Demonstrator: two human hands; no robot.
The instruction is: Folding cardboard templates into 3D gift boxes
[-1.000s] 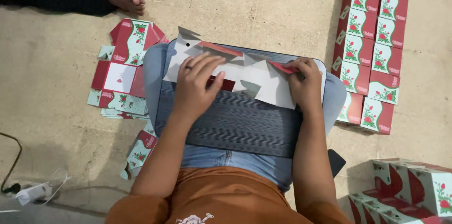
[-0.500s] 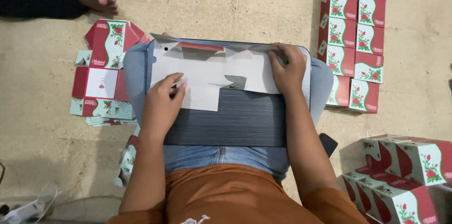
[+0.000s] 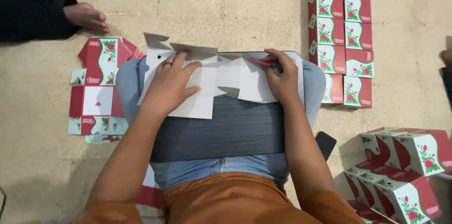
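left hand (image 3: 172, 83), right hand (image 3: 278, 76), flat white card blank (image 3: 221, 76)

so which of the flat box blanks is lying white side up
The one on the lap board, under both hands: the unfolded blank shows its plain white inside. The flat blanks on the floor at left show red and green print.

left hand (image 3: 170, 82) flat on carton blank (image 3: 221, 79) | right hand (image 3: 278, 77) pinching its edge
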